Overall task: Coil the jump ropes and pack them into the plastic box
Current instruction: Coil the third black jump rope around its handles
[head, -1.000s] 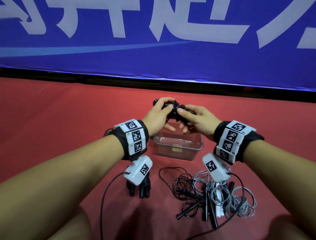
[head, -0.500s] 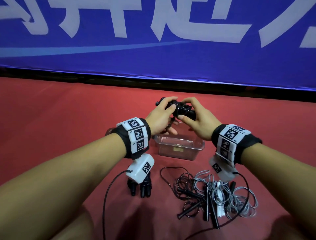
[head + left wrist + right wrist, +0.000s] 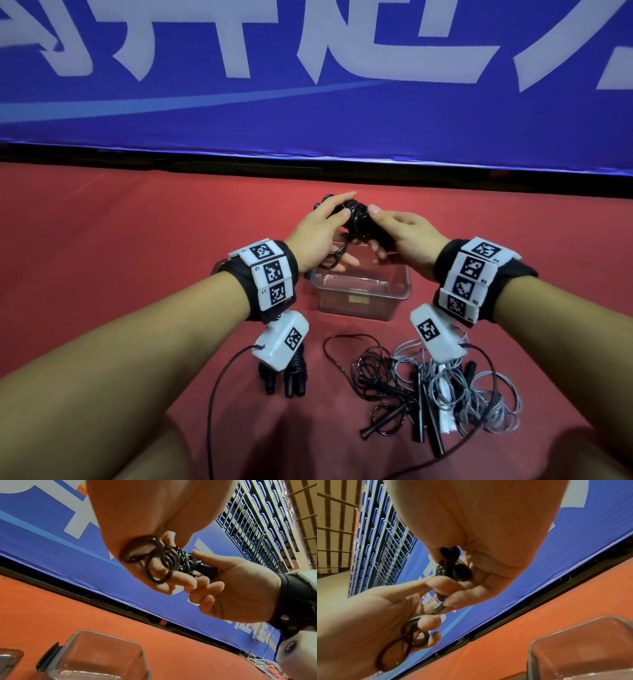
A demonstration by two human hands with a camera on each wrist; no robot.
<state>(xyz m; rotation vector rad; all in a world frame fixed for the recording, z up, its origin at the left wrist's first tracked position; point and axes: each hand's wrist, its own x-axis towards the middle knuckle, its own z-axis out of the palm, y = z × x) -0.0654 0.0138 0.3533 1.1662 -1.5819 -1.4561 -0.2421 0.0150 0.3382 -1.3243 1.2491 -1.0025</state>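
Both hands hold one black jump rope (image 3: 356, 219) in the air above the far side of the clear plastic box (image 3: 359, 298). My left hand (image 3: 325, 229) grips the coiled cord, and loose loops (image 3: 159, 566) hang under its fingers. My right hand (image 3: 397, 236) holds the two black handles (image 3: 453, 566) with cord wound round them. The box on the red floor looks empty. Nearer me lie a wound black rope (image 3: 287, 373) and a tangled heap of black and grey ropes (image 3: 438, 387).
A blue banner wall (image 3: 308, 85) closes off the red floor behind the box. A second clear container edge (image 3: 8, 660) shows left of the box in the left wrist view. Thin black cables (image 3: 219, 387) run from the wrist cameras across the floor.
The bundle has stayed above the box while the hands shifted their hold on it; the right hand turned over slightly and a loop now hangs below the left hand.
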